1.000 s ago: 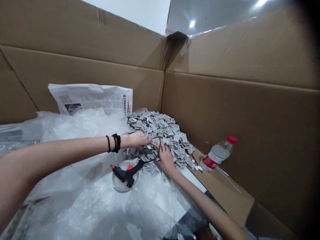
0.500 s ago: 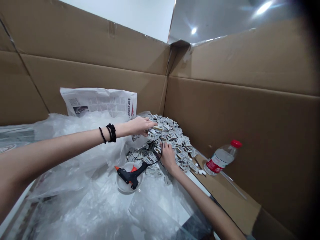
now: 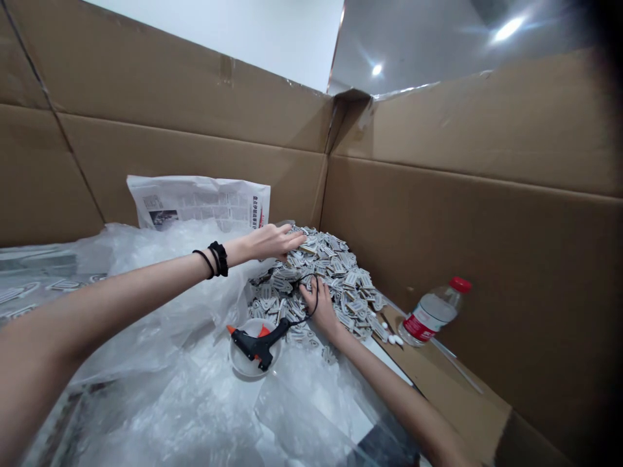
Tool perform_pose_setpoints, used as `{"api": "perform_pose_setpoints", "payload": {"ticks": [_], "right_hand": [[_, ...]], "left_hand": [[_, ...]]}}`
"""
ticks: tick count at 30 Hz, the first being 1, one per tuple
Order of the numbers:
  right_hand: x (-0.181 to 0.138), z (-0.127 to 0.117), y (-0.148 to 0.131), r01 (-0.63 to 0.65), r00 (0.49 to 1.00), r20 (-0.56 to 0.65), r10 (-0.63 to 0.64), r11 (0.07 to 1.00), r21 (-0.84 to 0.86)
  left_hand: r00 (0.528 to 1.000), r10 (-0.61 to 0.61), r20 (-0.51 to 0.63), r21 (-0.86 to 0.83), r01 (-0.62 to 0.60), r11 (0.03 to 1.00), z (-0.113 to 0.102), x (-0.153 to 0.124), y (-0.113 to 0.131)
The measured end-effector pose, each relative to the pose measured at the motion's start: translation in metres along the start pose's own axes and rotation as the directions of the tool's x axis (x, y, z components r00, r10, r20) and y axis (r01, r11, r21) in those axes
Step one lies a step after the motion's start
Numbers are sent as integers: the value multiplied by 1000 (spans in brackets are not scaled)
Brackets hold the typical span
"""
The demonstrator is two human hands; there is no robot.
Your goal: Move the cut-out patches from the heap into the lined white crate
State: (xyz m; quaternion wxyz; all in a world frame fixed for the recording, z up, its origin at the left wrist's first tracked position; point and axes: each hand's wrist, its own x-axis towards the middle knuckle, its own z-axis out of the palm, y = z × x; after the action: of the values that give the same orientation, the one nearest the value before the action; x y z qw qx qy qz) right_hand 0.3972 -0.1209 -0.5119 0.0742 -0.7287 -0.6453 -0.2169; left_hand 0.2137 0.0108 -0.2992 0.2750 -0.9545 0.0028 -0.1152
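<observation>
Behind the heap of small grey-white pieces (image 3: 353,279), two brown cardboard walls (image 3: 219,143) meet in a corner, while clear plastic sheeting (image 3: 185,370) spreads to the left of the heap and in front of it, and a printed newspaper sheet (image 3: 199,198) stands at the heap's back left. My left hand (image 3: 272,241), black bands (image 3: 220,258) at its wrist, has crossed in the past second from the middle of the heap, where it worked close beside my other hand, to the heap's far left edge; its fingers are stretched out, and whether they pinch a piece I cannot tell. My right hand (image 3: 322,311) has stayed low on the heap's front, fingers bent among the pieces, its grip also impossible to judge. For the handling, that shift means two separate spots being touched instead of one shared patch. A red-capped bottle (image 3: 433,314) is at the right of the heap. Just in front of the heap, a black glue gun (image 3: 260,344) lies across a white dish (image 3: 242,363), its thin cord (image 3: 304,320) looping up by my right fingers. Smallest of all, a few white bits (image 3: 396,339) lie at the heap's right edge.
</observation>
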Motion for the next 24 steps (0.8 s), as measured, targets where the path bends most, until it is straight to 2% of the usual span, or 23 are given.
{"api": "perform_pose_setpoints", "payload": {"ticks": [4, 12, 17, 20, 22, 24], "right_hand": [[-1, -2, -2, 21, 1000, 19, -21, 1000, -4], [6, -12, -7, 40, 997, 66, -37, 999, -35], [6, -25, -2, 41, 995, 90, -50, 994, 101], [5, -28, 6, 20, 996, 84, -37, 980, 197], [6, -27, 12, -30, 999, 36, 19, 942, 334], [9, -25, 19, -78, 993, -39, 114, 855, 514]], "left_hand": [[1000, 17, 17, 39, -18, 999, -2, 0, -1], [996, -92, -4, 60, 92, 994, -12, 3, -2], [974, -222, -42, -11, 222, 975, -12, 2, -5], [963, -261, -70, -16, 260, 965, -11, 1, -7], [955, -286, -81, -43, 284, 958, -10, 1, -7], [931, -349, -106, -136, 334, 933, -7, 2, -8]]}}
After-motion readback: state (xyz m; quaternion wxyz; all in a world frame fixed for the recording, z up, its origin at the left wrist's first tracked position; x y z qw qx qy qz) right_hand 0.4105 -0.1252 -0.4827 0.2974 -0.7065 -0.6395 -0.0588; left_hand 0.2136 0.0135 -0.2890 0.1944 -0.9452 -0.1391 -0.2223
